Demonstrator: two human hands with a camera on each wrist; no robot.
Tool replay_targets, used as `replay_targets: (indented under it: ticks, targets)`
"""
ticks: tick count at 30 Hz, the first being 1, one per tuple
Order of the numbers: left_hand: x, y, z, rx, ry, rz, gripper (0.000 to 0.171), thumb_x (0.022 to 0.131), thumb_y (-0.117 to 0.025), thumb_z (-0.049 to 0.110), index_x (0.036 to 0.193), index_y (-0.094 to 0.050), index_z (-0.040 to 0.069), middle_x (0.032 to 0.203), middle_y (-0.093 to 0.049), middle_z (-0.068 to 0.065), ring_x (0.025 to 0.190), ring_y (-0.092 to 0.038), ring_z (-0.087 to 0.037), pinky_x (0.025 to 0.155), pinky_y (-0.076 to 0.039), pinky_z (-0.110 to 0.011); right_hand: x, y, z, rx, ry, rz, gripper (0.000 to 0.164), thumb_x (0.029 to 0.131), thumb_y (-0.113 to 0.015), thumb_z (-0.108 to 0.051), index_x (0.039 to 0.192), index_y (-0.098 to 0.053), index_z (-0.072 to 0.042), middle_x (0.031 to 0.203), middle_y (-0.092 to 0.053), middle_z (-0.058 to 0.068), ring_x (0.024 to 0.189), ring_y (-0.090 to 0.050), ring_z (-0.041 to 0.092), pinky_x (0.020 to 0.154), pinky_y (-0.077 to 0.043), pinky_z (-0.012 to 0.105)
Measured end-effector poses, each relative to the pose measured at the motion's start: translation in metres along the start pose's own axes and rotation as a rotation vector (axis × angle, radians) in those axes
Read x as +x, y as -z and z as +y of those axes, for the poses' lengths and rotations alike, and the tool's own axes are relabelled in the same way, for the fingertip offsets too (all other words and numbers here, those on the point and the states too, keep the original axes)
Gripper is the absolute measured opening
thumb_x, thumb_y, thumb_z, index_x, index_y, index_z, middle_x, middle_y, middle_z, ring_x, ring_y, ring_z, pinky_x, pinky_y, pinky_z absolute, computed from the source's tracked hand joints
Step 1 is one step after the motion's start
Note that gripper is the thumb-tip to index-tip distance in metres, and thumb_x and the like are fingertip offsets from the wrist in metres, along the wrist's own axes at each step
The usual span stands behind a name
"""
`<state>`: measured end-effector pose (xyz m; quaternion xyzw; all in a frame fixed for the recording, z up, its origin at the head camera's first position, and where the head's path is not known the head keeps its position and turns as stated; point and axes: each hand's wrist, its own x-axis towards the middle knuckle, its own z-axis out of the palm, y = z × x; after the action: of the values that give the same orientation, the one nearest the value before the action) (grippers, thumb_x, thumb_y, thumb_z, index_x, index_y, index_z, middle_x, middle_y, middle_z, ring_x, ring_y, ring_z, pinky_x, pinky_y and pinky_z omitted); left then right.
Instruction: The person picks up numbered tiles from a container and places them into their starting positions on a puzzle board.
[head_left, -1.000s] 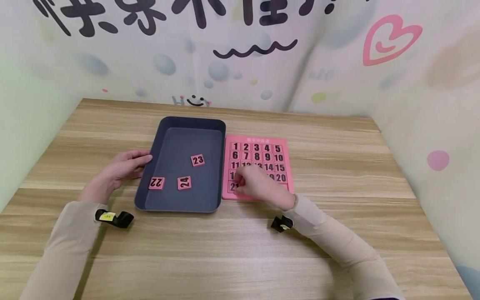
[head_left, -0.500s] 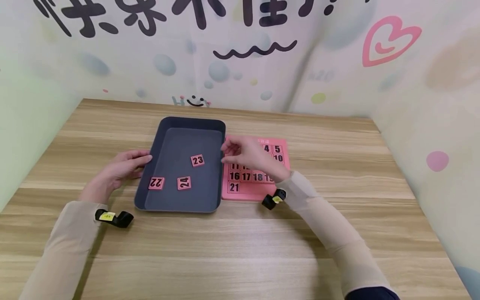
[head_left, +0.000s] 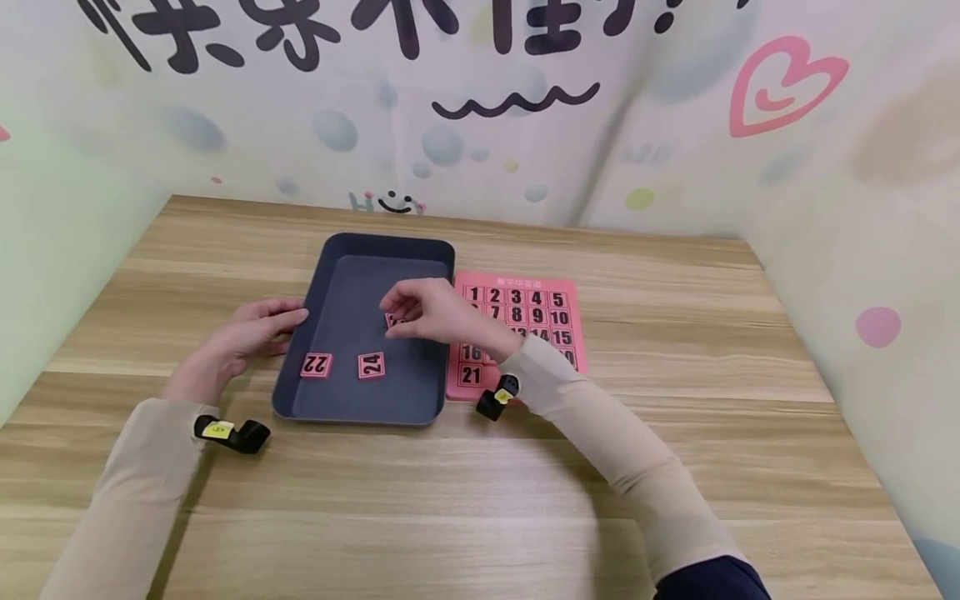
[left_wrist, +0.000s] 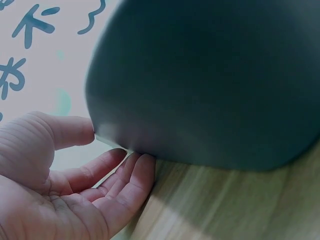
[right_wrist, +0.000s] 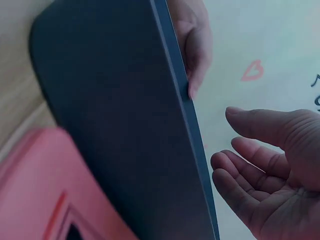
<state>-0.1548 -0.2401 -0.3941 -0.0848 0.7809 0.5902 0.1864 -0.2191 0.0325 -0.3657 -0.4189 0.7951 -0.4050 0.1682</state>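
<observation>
In the head view, my left hand (head_left: 243, 337) holds the left wall of a dark grey tray (head_left: 352, 287). The left wrist view has the thumb at the tray's rim and the fingers against its side lower down. My right hand (head_left: 431, 310) reaches over the tray's right wall, thumb and fingers apart around the 23 tile (head_left: 392, 320), which they partly hide. Also in the tray are the upside-down 22 tile (head_left: 316, 365) and the sideways 24 tile (head_left: 371, 365). A pink number board (head_left: 517, 284) adjoins the tray's right side; its 21 tile (head_left: 471, 375) begins the bottom row.
Tray and board lie on a wood-grain table (head_left: 480, 500) that meets a printed wall (head_left: 285, 150) at the back. Small black wrist cameras sit on both cuffs. The right forearm (head_left: 600, 429) passes over the board's lower right part.
My right hand has moved left from the board's bottom row, across the tray's right wall, to the 23 tile. The 21 tile stays on the board. My left hand has kept its place.
</observation>
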Motion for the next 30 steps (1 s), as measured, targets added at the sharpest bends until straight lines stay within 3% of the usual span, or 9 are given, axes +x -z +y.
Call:
replay_targets:
  ticks: [6, 9, 13, 16, 25, 30]
  targets:
    - [0.0, 0.0, 0.001, -0.004, -0.001, -0.009, 0.063, 0.1, -0.045, 0.03, 0.145, -0.022, -0.006, 0.139, -0.032, -0.022, 0.086, -0.054, 0.004, 0.078, -0.048, -0.017, 0.014, -0.006, -0.011, -0.032, 0.046, -0.069, 0.035, 0.08, -0.075, -0.009, 0.11, -0.063, 0.004, 0.106, -0.063, 0.016, 0.092, -0.06, 0.018, 0.079, -0.047, 0.016]
    - [0.0, 0.001, 0.001, -0.009, -0.004, -0.008, 0.063, 0.099, -0.046, 0.031, 0.144, -0.023, -0.006, 0.128, -0.044, -0.011, 0.087, -0.054, 0.004, 0.078, -0.048, -0.018, 0.024, -0.005, -0.017, -0.006, 0.05, -0.117, 0.035, 0.08, -0.075, -0.009, 0.111, -0.062, 0.004, 0.107, -0.063, 0.016, 0.094, -0.06, 0.019, 0.08, -0.047, 0.017]
    - [0.0, 0.001, 0.002, -0.005, -0.004, -0.007, 0.063, 0.099, -0.047, 0.032, 0.144, -0.025, -0.006, 0.114, -0.048, 0.002, 0.088, -0.053, 0.004, 0.078, -0.048, -0.018, 0.036, -0.003, -0.024, 0.062, 0.049, -0.177, 0.035, 0.08, -0.074, -0.007, 0.111, -0.062, 0.003, 0.108, -0.062, 0.017, 0.093, -0.06, 0.016, 0.081, -0.047, 0.017]
    - [0.0, 0.001, 0.002, 0.002, 0.002, -0.007, 0.063, 0.098, -0.048, 0.032, 0.144, -0.026, -0.006, 0.116, -0.048, 0.001, 0.089, -0.053, 0.003, 0.078, -0.048, -0.018, 0.045, -0.005, -0.029, 0.075, 0.049, -0.201, 0.033, 0.08, -0.074, -0.006, 0.11, -0.063, 0.003, 0.108, -0.062, 0.016, 0.092, -0.059, 0.013, 0.082, -0.047, 0.017]
    - [-0.001, 0.002, 0.001, -0.031, -0.021, -0.017, 0.061, 0.099, -0.048, 0.028, 0.142, -0.026, -0.008, 0.099, -0.053, 0.017, 0.087, -0.055, 0.003, 0.077, -0.049, -0.019, 0.071, -0.029, -0.028, -0.039, -0.001, -0.244, 0.029, 0.081, -0.074, -0.013, 0.106, -0.065, -0.001, 0.1, -0.065, 0.009, 0.083, -0.059, 0.008, 0.074, -0.046, 0.014]
    - [-0.002, 0.002, 0.001, -0.045, -0.037, -0.021, 0.06, 0.099, -0.047, 0.027, 0.141, -0.026, -0.009, 0.1, -0.053, 0.015, 0.087, -0.056, 0.003, 0.077, -0.049, -0.019, 0.078, -0.04, -0.026, -0.088, -0.021, -0.304, 0.031, 0.08, -0.075, -0.012, 0.108, -0.066, -0.002, 0.099, -0.065, 0.006, 0.084, -0.058, 0.007, 0.074, -0.045, 0.012]
